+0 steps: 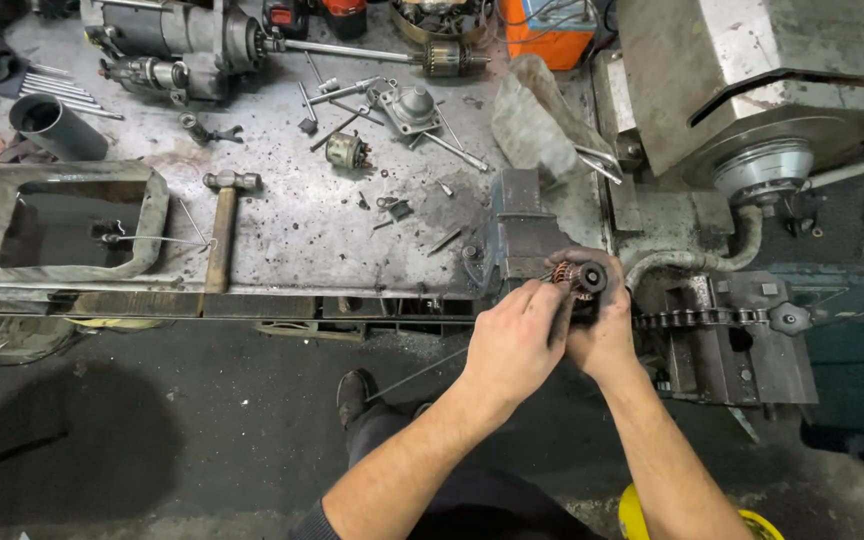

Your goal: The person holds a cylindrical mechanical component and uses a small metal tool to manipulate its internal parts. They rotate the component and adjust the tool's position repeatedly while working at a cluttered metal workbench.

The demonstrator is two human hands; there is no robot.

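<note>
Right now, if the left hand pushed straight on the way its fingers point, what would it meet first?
The left hand points up-right at the small copper-wound armature gripped in the right hand; it would meet that first. Beyond stands the bench vise.

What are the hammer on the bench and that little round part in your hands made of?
Hammer: dull grey metal head, likely steel, on a brown, probably wooden handle. Round part, held by both hands: dark metal with copper-coloured windings, likely a small motor armature.
</note>
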